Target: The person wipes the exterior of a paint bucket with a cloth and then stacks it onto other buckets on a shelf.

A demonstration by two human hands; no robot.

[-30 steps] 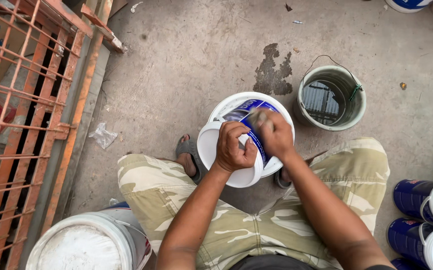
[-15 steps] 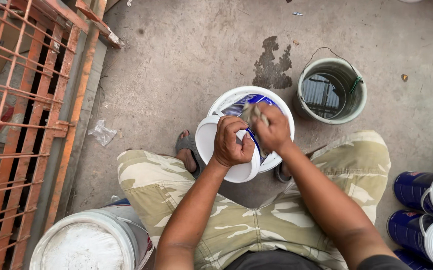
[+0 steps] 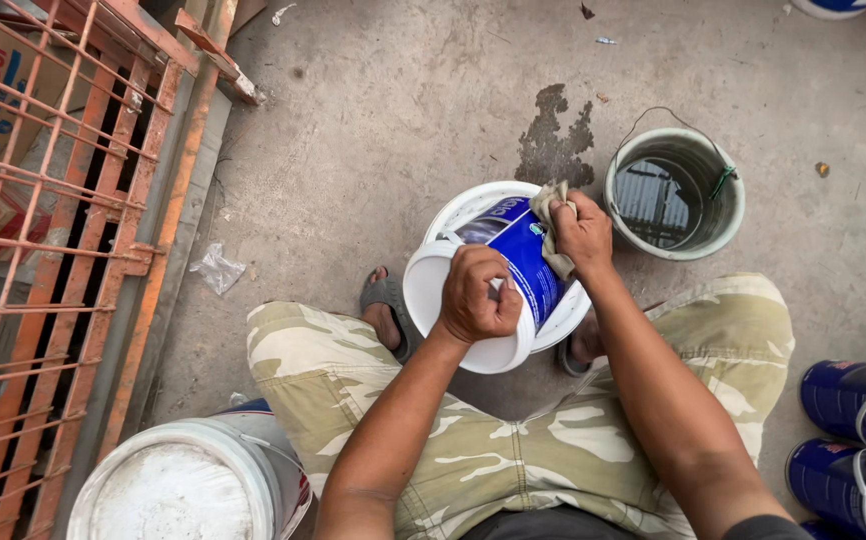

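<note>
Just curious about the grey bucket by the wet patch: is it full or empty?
Partly filled. The grey bucket stands upright, and dark liquid inside mirrors a grid-like reflection below the rim. How deep it goes cannot be told.

Bare forearms, camouflage trousers, sandals

Tan-and-cream camouflage trousers (image 3: pixel 513 440) cover both legs; grey sandals (image 3: pixel 390 300) are on the feet; a dark shirt hem (image 3: pixel 553 525) lies above the trousers.

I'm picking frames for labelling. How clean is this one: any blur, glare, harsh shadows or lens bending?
Head view: sharp throughout, no motion blur on the left hand or right hand; soft, even daylight with only faint shadows; the water in the green bucket mirrors a grid pattern; the orange grille bows slightly towards the frame edge.
</note>
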